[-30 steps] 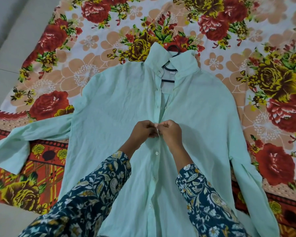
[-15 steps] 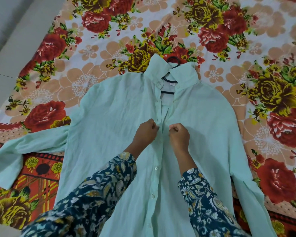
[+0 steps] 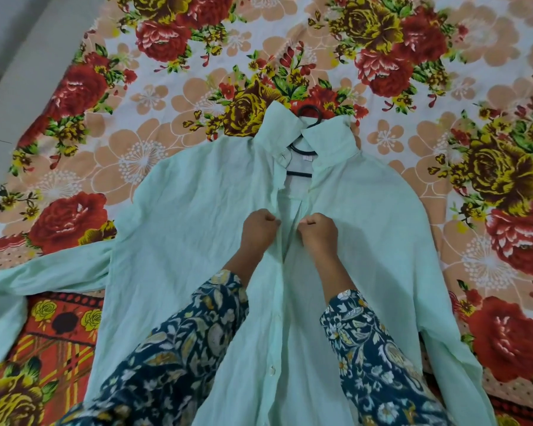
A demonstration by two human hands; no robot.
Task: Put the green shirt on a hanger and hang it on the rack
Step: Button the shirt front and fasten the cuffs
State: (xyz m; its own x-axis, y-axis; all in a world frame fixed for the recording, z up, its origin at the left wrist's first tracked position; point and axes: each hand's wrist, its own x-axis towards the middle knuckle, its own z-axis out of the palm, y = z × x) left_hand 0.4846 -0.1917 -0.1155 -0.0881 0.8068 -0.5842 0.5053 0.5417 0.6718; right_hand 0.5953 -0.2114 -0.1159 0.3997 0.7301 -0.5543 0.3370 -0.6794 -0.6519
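Note:
A pale green shirt lies face up and spread flat on a flowered bedsheet, sleeves out to both sides. A black hanger sits inside it; only its hook above the collar and a bit of bar in the open neck show. My left hand pinches the left edge of the button placket at chest height. My right hand pinches the right edge, a small gap away. Below my hands the front is buttoned; above them it gapes open.
The flowered bedsheet covers the bed under the shirt. The bed's edge and a grey floor run along the upper left. The rack is not in view.
My hands were pressed together at one button; they have moved up the placket toward the collar and parted, each now holding its own edge.

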